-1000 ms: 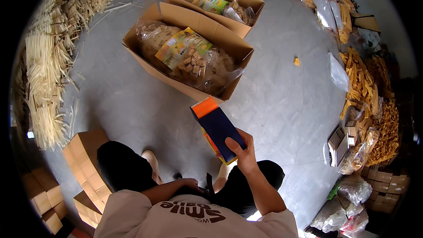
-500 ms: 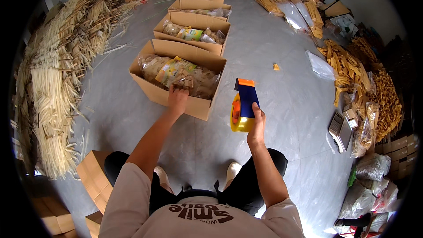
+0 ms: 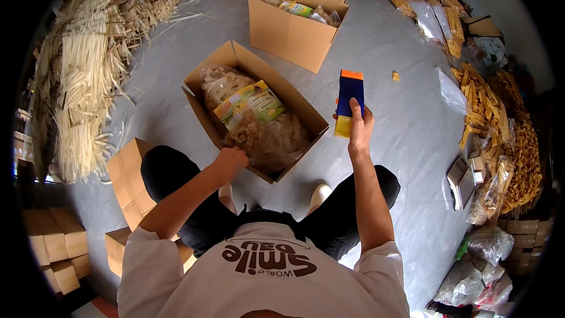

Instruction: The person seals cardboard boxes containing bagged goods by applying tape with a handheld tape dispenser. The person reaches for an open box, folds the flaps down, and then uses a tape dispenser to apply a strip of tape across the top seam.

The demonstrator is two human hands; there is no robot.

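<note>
Gripping a blue, orange-tipped tape dispenser (image 3: 349, 101), right hand (image 3: 359, 126) closed; left hand (image 3: 231, 159) fisted on open carton (image 3: 306, 119).

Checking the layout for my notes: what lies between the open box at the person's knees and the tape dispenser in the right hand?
Head view: only bare grey floor separates the open box from the tape dispenser.

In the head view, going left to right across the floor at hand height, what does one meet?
Pile of pale strips → stacked flat cardboard → left hand at the near edge of the open carton of bagged goods → right hand holding the blue, orange and yellow tape dispenser → small scale → heaps of yellow strips.
</note>
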